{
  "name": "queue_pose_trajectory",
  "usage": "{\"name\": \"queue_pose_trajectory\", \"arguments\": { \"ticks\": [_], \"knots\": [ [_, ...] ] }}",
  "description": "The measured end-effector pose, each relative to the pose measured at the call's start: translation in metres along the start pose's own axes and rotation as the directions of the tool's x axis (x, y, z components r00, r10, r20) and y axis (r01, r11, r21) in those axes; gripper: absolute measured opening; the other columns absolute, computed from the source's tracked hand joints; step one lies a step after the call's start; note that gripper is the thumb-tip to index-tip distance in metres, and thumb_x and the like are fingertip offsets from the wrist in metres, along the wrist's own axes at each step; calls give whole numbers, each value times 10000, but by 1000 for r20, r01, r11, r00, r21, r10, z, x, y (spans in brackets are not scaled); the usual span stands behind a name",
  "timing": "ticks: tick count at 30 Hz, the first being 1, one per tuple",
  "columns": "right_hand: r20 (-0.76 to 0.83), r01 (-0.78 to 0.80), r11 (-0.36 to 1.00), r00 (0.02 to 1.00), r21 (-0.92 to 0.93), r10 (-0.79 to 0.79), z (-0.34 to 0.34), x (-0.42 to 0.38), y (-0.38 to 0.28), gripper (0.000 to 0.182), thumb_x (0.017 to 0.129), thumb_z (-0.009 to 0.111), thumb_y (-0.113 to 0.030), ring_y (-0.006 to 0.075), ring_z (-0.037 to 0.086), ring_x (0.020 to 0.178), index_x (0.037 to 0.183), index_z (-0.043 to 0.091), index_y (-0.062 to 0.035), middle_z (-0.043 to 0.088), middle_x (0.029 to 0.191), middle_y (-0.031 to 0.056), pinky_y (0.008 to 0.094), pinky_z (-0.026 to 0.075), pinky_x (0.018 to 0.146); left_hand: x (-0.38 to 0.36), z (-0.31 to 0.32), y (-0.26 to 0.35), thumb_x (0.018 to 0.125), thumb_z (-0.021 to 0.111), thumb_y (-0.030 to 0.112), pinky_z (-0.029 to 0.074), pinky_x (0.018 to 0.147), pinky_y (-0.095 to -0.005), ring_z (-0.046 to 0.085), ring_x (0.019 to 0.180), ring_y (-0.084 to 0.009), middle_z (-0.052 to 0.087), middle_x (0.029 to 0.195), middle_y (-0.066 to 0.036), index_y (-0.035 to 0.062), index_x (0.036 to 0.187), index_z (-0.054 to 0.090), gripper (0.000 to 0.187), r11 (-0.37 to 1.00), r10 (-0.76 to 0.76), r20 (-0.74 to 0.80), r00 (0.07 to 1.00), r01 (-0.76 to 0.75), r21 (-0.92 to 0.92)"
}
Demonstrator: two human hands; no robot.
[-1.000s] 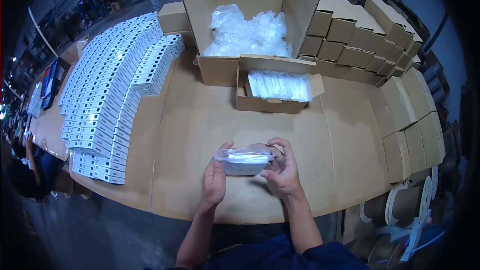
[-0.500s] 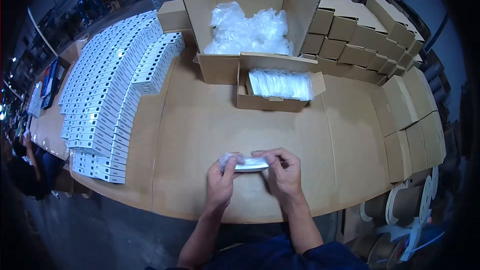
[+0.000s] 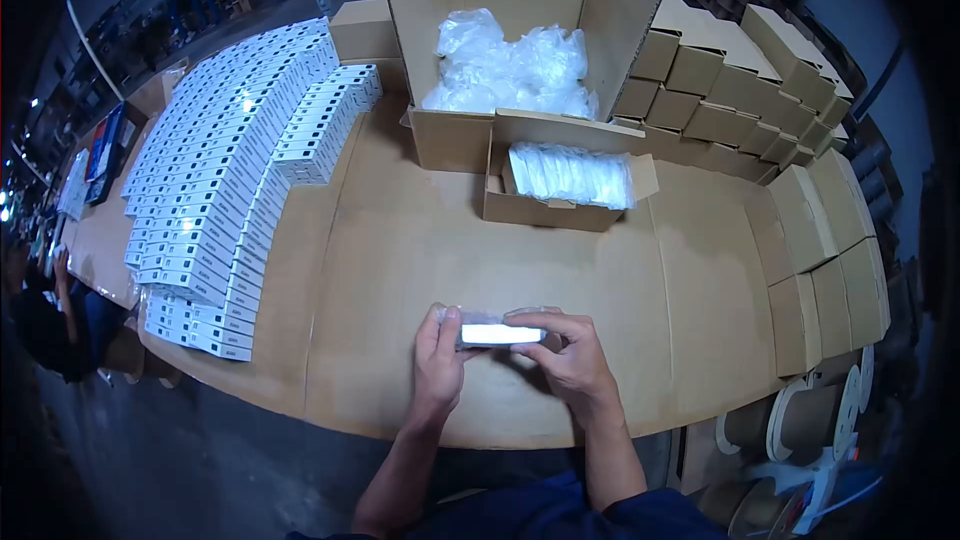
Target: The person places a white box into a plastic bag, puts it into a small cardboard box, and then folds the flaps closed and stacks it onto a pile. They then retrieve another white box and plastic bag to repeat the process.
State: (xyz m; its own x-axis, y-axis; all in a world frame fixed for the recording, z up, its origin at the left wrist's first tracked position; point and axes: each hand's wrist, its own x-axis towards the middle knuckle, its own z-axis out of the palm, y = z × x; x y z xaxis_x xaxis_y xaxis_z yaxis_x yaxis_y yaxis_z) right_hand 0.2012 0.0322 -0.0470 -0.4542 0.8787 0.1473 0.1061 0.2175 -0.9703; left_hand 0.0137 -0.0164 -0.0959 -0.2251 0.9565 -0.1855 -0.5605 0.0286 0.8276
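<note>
A small white box (image 3: 490,334) in a clear plastic bag is held level above the near part of the table. My left hand (image 3: 438,365) grips its left end, thumb on top. On the right end, my right hand (image 3: 575,355) closes with fingers over the top edge and thumb at the lower edge. Loose film shows along the upper side of the box. Farther off stands an open brown carton (image 3: 550,214) with a row of bagged white items (image 3: 572,175) packed upright in it.
Behind it, a large open carton (image 3: 448,140) holds crumpled clear bags (image 3: 515,65). Stacked white boxes (image 3: 215,180) cover the left side. Closed brown cartons (image 3: 720,120) line the back right and right edge. Cable spools (image 3: 815,410) stand below right; a person (image 3: 50,325) is at far left.
My right hand has shifted its grip, with fingers now laid across the top of the bagged box. The box has turned to show a broader bright face. The view has shifted slightly.
</note>
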Motion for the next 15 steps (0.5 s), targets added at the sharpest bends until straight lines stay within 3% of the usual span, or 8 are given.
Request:
{"name": "queue_pose_trajectory", "arguments": {
  "ticks": [5, 8, 11, 14, 15],
  "knots": [
    [-26, -47, 996, 998, 76, 49, -1, -2, 8, 307, 825, 827, -52, 313, 693, 1137, 1126, 770, -30, 761, 1138, 176, 415, 493, 1063, -11, 11, 33, 1093, 487, 142, 613, 974, -446, 689, 1094, -278, 561, 1274, -130, -33, 1392, 484, 346, 998, -28, 89, 996, 23, 58],
    [8, 14, 999, 1000, 35, -14, -5, 1, 11, 340, 797, 838, -56, 332, 650, 1225, 1131, 773, -44, 754, 1163, 155, 428, 474, 1096, -10, -1, 30, 1027, 622, 64, 559, 917, -318, 674, 1062, -175, 658, 1233, -108, 13, 1343, 595, 321, 925, 138, 315, 939, -236, 299],
    [28, 253, 945, 967, -210, -253, -9, 10, -5, 413, 760, 847, -76, 346, 637, 1219, 1164, 763, -67, 728, 1245, 106, 451, 480, 1087, -4, -11, 34, 953, 708, 1, 539, 892, -287, 665, 1031, -140, 688, 1187, -92, -16, 1196, 679, 246, 877, -16, 345, 939, -153, 456],
    [40, 314, 775, 935, -548, -351, -11, 17, -28, 396, 745, 833, -81, 325, 663, 1085, 1130, 744, -79, 707, 1262, 49, 429, 536, 986, 0, -7, 43, 945, 728, 21, 539, 875, -288, 665, 1009, -130, 704, 1121, -95, -27, 1148, 696, 211, 829, 45, 338, 940, -224, 513],
    [131, 340, 752, 937, -564, -325, -14, 18, -30, 368, 749, 827, -79, 310, 659, 1046, 1105, 734, -79, 707, 1228, 42, 423, 544, 945, 2, -6, 47, 949, 721, 15, 537, 897, -283, 662, 1030, -133, 699, 1130, -90, -32, 1165, 685, 224, 818, 29, 360, 933, -228, 527]
  ]
}}
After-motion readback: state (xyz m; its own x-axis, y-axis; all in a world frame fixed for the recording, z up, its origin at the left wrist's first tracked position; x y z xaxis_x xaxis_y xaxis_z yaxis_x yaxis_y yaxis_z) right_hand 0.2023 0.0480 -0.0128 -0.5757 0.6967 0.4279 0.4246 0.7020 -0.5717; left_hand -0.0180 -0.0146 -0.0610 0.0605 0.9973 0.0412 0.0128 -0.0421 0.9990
